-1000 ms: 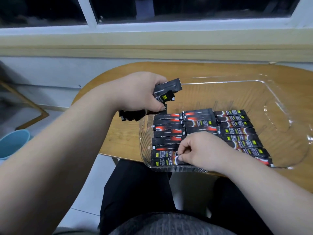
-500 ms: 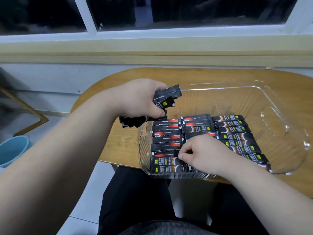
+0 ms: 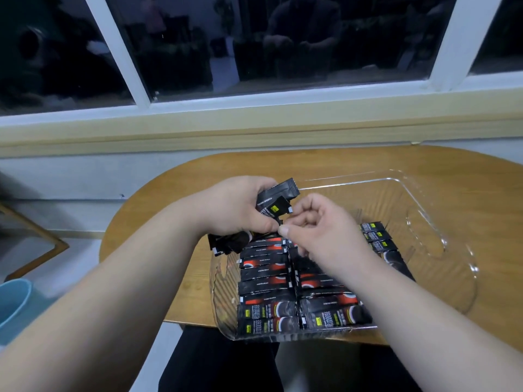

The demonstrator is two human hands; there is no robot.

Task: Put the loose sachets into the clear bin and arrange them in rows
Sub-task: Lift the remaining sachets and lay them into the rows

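Most of the sachets [image 3: 266,281] lie flat inside the clear bin [image 3: 396,179], black packets with red and white print laid side by side in rows that run from the near wall toward the far one. They fill the left and near part of the bin, and the right arm hides part of the middle rows. Above the bin's far left corner the left hand [image 3: 235,207] grips a bundle of loose sachets [image 3: 276,199], its fingers [image 3: 254,223] wrapped round the middle, so packet ends stick out above and below the fist. The right hand [image 3: 322,227] is right up against that bundle with its fingers [image 3: 300,219] curled, and the thumb tip and forefinger meet at the bundle's lower edge. From here I can't tell whether they actually have a packet. The bin sits on a rounded wooden bench [image 3: 175,199], its near edge over the person's dark-clothed lap [image 3: 220,363]. A blue bucket [image 3: 11,304] stands on the floor to the left, and behind the bench is a white-framed window [image 3: 283,38], dark outside.
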